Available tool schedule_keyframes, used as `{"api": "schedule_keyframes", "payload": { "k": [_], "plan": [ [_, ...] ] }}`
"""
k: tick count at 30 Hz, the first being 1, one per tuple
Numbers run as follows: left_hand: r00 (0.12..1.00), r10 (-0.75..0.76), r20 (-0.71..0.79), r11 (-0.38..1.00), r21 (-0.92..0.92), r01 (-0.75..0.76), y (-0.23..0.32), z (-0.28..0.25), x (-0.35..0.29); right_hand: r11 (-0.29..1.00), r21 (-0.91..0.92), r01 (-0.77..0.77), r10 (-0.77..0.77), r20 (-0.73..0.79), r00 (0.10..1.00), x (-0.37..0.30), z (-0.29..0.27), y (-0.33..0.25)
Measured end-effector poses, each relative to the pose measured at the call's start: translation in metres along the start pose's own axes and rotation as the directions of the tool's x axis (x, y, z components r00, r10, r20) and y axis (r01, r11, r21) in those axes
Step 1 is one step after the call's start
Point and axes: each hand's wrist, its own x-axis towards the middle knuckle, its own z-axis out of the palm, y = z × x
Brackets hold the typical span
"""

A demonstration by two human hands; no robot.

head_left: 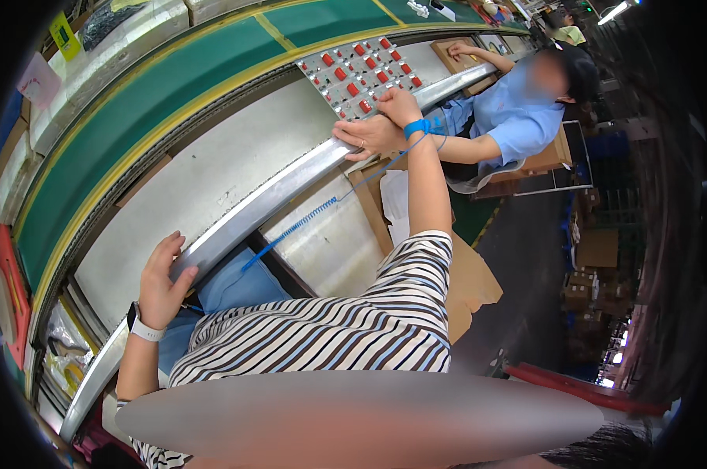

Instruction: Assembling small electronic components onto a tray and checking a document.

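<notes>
A grey circuit board panel [345,86] with rows of red, block-shaped parts sits at the far end of the metal worktop. Over its near right edge is my right hand [400,107], fingers curled together; whatever they pinch is hidden. A blue wrist strap [417,129] with a coiled blue cord [306,219] is on that wrist. My left hand [162,289], thumb and fingers apart, rests at the shiny metal rail [252,199] along the worktop's near edge and holds nothing. A co-worker's hand [369,136] lies on the rail just below the panel, close to my right hand.
A co-worker in a blue shirt [498,113] sits at the right, one arm reaching to a wooden-edged tray [451,59]. Beyond the worktop [212,156] runs a green conveyor belt [150,94] with yellow edges. Brown cardboard [470,285] is beside my right arm.
</notes>
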Motion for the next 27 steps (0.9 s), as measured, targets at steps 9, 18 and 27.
{"api": "schedule_keyframes", "payload": {
  "k": [9,18,27],
  "plan": [
    [1.000,-0.026,-0.018,1.000,-0.019,0.025,-0.003,-0.003,-0.007,0.993,-0.107,-0.049,0.054,0.038,0.998,0.003,-0.002,-0.010],
    [0.999,-0.036,-0.019,0.999,-0.022,0.035,-0.001,-0.002,-0.011,0.979,-0.197,0.045,-0.045,0.004,0.999,-0.002,-0.003,-0.007],
    [0.980,-0.074,-0.185,0.997,-0.014,0.073,-0.009,-0.029,-0.054,0.990,0.076,0.121,-0.115,-0.078,0.990,-0.038,-0.024,-0.077]
  ]
}}
